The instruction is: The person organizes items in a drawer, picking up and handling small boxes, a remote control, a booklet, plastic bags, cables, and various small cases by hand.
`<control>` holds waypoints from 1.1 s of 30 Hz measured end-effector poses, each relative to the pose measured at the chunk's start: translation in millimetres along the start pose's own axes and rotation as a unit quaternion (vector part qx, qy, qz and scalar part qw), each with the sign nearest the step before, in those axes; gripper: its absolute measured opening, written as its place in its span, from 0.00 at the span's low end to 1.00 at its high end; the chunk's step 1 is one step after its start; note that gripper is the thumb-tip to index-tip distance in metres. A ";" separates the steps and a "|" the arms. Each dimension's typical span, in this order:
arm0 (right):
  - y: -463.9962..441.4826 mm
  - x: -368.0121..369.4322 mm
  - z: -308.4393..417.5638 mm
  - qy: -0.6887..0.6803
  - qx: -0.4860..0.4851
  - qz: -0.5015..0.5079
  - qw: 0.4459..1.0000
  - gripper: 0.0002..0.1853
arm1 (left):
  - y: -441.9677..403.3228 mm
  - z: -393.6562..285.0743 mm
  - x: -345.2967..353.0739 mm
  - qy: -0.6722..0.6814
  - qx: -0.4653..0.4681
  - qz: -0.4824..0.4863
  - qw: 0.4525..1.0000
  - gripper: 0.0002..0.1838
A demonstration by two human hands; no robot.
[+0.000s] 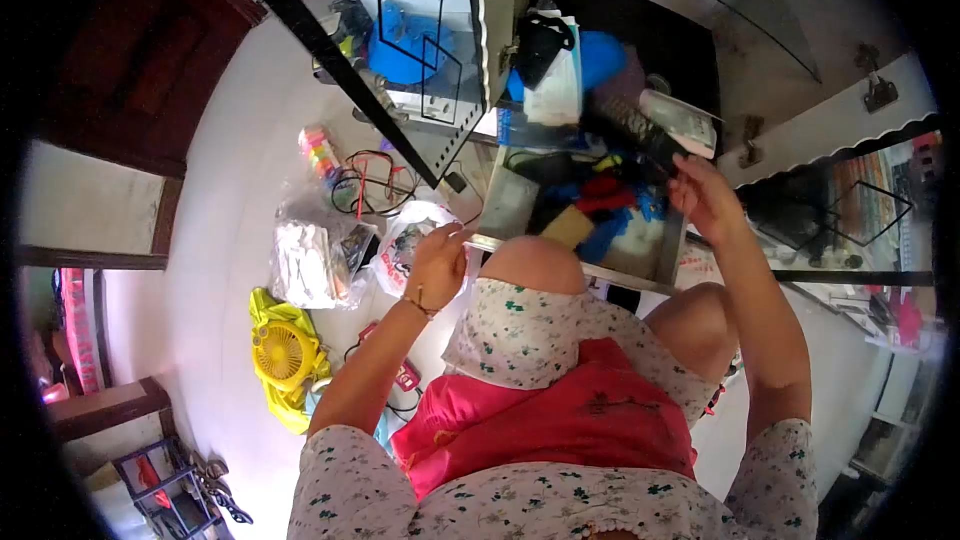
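Note:
My right hand is closed at the right side of an open drawer, with its fingertips on the lower end of a long black packet that bears faint lettering. The packet slants up and left over the drawer, towards the cabinet shelf. Inside the drawer lie a red cloth-like item, blue pieces and a tan block. My left hand has curled fingers near the drawer's front left corner, over a white plastic bag. Whatever those fingers hold is hidden.
Glass doors stand open on both sides of the cabinet. On its shelf are papers, a black pouch and a white box. Floor items include tangled cables, a clear bag of papers and a yellow fan.

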State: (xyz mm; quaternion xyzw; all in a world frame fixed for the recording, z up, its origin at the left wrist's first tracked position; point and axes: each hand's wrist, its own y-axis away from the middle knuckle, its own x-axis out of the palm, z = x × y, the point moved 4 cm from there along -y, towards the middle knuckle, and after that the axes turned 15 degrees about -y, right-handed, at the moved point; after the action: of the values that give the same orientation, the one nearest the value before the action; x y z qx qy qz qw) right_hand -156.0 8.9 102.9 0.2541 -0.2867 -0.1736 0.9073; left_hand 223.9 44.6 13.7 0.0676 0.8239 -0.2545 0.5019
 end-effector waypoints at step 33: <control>-59.1 4.3 -180.6 0.851 -0.144 0.305 0.402 0.13 | -64.9 16.1 103.1 -0.016 -0.123 0.226 0.966 0.19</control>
State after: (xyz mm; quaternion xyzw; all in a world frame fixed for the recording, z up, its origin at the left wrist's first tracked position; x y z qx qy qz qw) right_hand -52.8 24.2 -56.0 0.0319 0.6048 0.3816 0.6983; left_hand 162.6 -34.0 -58.2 0.1857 0.8042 -0.0320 0.5637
